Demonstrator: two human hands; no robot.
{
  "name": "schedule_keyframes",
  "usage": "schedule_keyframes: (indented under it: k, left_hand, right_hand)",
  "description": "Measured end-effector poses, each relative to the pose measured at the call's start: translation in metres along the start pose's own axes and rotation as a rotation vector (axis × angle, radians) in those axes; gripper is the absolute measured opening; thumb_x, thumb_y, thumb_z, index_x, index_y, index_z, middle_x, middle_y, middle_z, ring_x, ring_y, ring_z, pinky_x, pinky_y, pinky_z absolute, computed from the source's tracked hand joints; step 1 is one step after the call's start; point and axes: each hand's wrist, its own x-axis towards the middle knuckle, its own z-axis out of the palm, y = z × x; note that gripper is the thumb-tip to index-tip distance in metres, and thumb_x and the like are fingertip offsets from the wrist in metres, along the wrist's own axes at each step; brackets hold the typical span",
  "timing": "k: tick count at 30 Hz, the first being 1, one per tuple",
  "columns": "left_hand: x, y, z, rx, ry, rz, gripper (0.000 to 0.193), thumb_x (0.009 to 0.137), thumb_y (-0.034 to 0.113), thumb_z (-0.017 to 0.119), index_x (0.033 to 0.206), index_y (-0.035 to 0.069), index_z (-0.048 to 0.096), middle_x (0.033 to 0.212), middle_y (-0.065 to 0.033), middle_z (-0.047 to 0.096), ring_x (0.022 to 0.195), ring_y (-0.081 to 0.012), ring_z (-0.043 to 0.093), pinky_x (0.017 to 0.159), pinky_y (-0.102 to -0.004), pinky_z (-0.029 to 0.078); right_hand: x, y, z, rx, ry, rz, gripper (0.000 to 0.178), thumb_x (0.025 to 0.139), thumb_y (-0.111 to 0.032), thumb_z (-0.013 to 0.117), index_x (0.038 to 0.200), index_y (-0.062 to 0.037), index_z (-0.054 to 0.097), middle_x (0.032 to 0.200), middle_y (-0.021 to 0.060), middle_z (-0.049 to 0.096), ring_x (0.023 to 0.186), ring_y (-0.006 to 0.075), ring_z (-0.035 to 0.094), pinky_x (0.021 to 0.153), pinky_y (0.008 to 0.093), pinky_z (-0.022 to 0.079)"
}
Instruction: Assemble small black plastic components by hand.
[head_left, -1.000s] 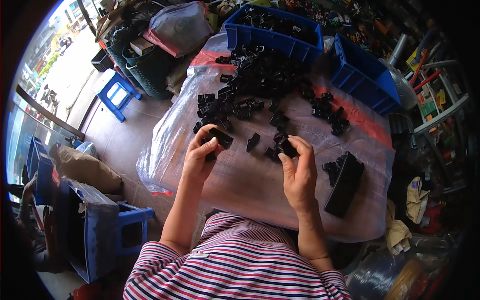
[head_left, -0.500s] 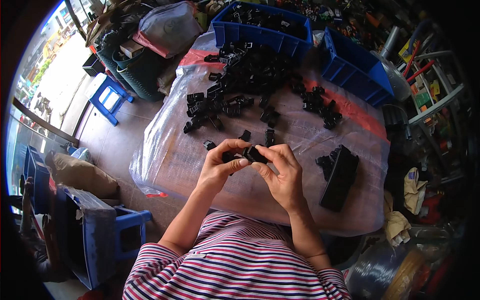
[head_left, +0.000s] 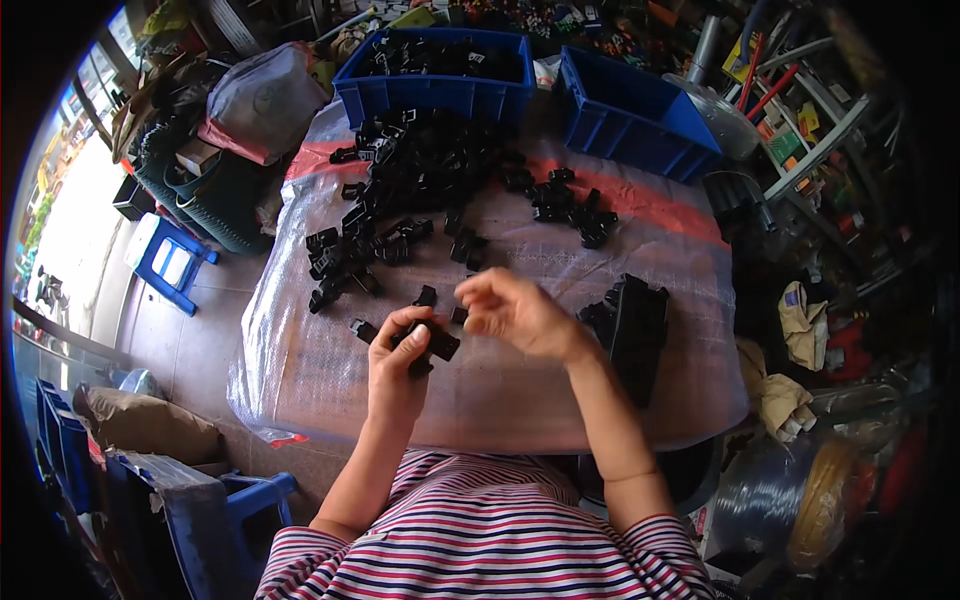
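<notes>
My left hand (head_left: 398, 362) is closed on a small black plastic part (head_left: 443, 343), pinched between thumb and fingers above the near half of the covered table. The part looks like a buckle or clip, but its exact kind does not show. My right hand (head_left: 515, 312) is apart from it, just to the right, with fingers loosely bent and nothing visible in them. A few similar parts lie close by: one (head_left: 362, 329) left of my left hand, another (head_left: 426, 296) beyond it. A large heap of black parts (head_left: 425, 165) spreads over the far side.
A blue bin (head_left: 430, 97) of black parts and another blue bin (head_left: 645, 135) stand at the far edge. A long black object (head_left: 640, 335) lies at the right beside more parts. Blue stools (head_left: 172, 262) stand on the floor at left; a metal rack (head_left: 815, 150) is at far right.
My right hand has let go of the black part and drawn away from it. My left hand keeps the part. The view has shifted, so the table things appear further left.
</notes>
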Motion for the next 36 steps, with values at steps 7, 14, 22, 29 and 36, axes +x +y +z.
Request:
schedule_keyframes:
  k: [7,14,22,29,36]
  left_hand:
    - [-0.003,0.037,-0.044,-0.796,-0.104,-0.121,0.025,0.081,0.017,0.063,0.102,0.008,0.057,0.121,-0.0123,0.054,0.119,-0.0285,0.045,0.096,-0.0513,0.039]
    - [-0.003,0.085,-0.059,1.067,0.122,0.276,0.021,0.075,0.005,0.066,0.094,0.006,0.06,0.081,-0.0044,0.056,0.075,-0.0155,0.057,0.069,-0.026,0.044]
    - [0.017,0.074,-0.051,1.852,-0.389,0.549,0.033,0.071,0.011,0.068,0.103,0.01,0.06,0.09,-0.0092,0.058,0.082,-0.0299,0.056,0.071,-0.0378,0.046]
    - [0.013,0.053,-0.027,0.523,-0.209,-0.15,0.028,0.08,0.021,0.066,0.101,0.005,0.056,0.088,-0.0083,0.062,0.077,-0.0186,0.06,0.068,-0.0306,0.049]
    - [0.006,0.026,-0.012,0.064,-0.115,-0.285,0.024,0.083,0.016,0.062,0.104,0.007,0.054,0.093,-0.0098,0.06,0.072,-0.0206,0.062,0.057,-0.0276,0.05]
  right_hand:
    - [0.062,0.086,-0.105,-1.203,0.325,0.206,0.056,0.082,-0.024,0.061,0.134,-0.0159,0.04,0.13,0.0225,0.041,0.111,0.0361,0.043,0.097,0.048,0.031]
    - [0.046,0.063,-0.042,-1.374,0.244,-0.098,0.049,0.077,-0.018,0.065,0.124,-0.0151,0.051,0.095,0.0086,0.058,0.092,0.0273,0.052,0.08,0.0408,0.039]
    - [0.024,0.037,-0.03,-1.086,0.293,-0.173,0.044,0.069,-0.008,0.07,0.11,-0.0087,0.054,0.093,0.0109,0.056,0.09,0.0311,0.051,0.08,0.0407,0.04]
    - [0.037,0.052,-0.029,-1.093,0.226,-0.266,0.023,0.068,-0.001,0.066,0.088,-0.005,0.056,0.087,0.0107,0.05,0.086,0.0298,0.051,0.075,0.0402,0.042]
    - [0.039,0.054,-0.024,-1.222,0.163,-0.356,0.017,0.068,0.003,0.06,0.082,-0.0045,0.054,0.085,0.0101,0.051,0.083,0.0259,0.053,0.07,0.0355,0.045]
